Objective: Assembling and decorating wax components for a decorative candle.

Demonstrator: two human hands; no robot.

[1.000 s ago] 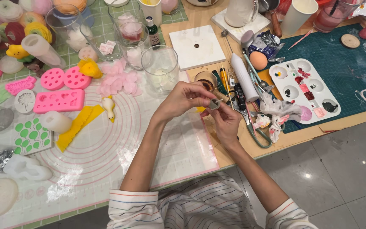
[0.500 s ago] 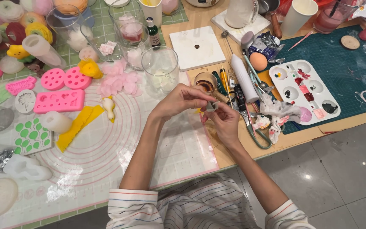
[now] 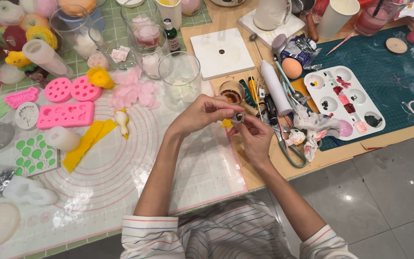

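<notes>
Both hands are meeting just in front of the small amber glass cup (image 3: 231,92) on the counter (image 3: 264,168). The left hand (image 3: 202,112) and right hand (image 3: 254,136) are both pinching one small grey piece (image 3: 238,117) between their fingertips, just above the counter.

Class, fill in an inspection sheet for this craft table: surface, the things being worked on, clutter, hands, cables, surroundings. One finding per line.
Surface: white mat with pink rings on the left, green cutting mat on the right.
Things in hand: small grey piece pinched between both hands above the table.
Clutter: pink moulds, glass jar, paint palette, scissors, white square tile.
Hands: left hand and right hand both grip the grey piece with their fingertips.
Cables: nothing seen.
Surroundings: grey tiled floor; striped sleeves.
</notes>
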